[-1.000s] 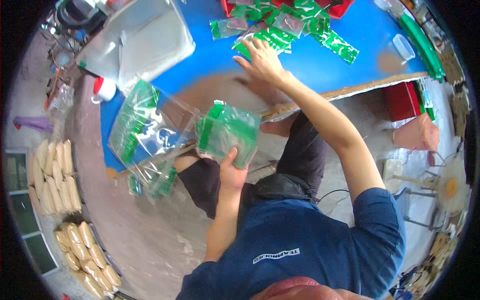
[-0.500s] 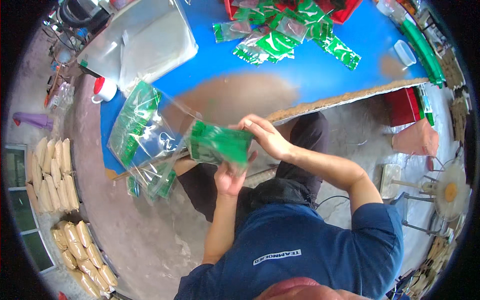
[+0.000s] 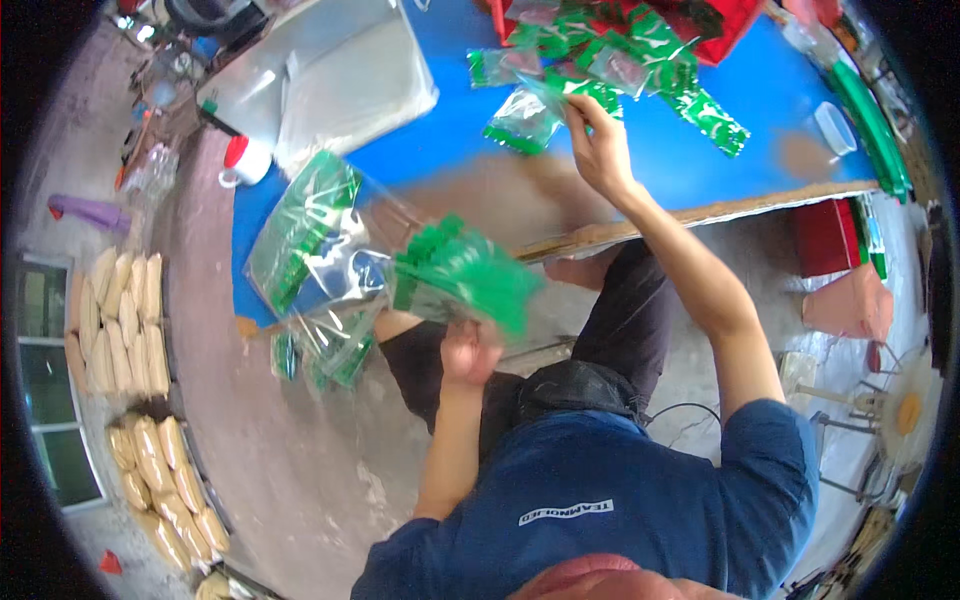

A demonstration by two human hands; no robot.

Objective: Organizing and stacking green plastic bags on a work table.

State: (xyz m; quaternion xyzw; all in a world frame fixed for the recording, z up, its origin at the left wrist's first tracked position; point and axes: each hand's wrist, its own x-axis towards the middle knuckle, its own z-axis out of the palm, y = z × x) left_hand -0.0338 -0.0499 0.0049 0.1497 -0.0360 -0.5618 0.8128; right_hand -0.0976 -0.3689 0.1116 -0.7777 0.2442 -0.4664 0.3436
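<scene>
My left hand (image 3: pixel 470 352) is closed round the lower end of a fanned stack of green packets (image 3: pixel 465 275), blurred by motion, held over my lap near the table edge. My right hand (image 3: pixel 603 150) reaches over the table to a loose pile of green-and-clear packets (image 3: pixel 640 60). Its thumb and forefinger are pinched together at the corner of a packet with a clear, blurred part (image 3: pixel 545 90). Left of the stack, a large clear plastic bag (image 3: pixel 325 240) with green packets inside lies across the table corner and hangs over the edge.
A red bin (image 3: pixel 735 30) stands behind the pile. At the table's left are a metal tray (image 3: pixel 415 75) with clear plastic sheets and a white mug (image 3: pixel 250 165) with a red top. A small clear tub (image 3: pixel 834 128) sits at right. A fan (image 3: pixel 900 410) stands on the floor.
My right hand has left the stack and moved up and forward to the pile. My left hand keeps hold of the stack, which now fans out more. The whole view has shifted slightly.
</scene>
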